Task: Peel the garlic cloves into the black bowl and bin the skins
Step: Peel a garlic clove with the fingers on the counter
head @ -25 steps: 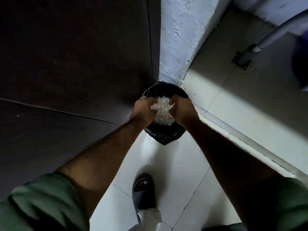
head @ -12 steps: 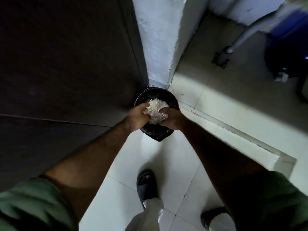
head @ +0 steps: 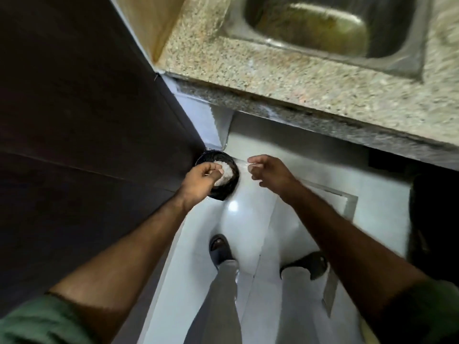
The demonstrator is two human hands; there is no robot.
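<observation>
Down on the pale tiled floor point(head: 250, 219), beside the dark cabinet point(head: 74, 108): black bin point(head: 227, 188) heaped with garlic skins point(head: 227, 171). Left hand point(head: 201, 180) above it, fingers curled, grip unclear; right hand point(head: 269, 173) alongside, loosely curled, blurred. Overhead, speckled granite counter point(head: 285, 78) and steel sink point(head: 323, 26).

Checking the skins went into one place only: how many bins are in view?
1: a black bin on the floor in the corner, skins inside; others may sit out of frame.

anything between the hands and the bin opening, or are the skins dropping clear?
Nothing visible blocks it. The left hand is over the black bin, above the pale skins heaped inside. The right hand is off to its side, above the floor.
</observation>
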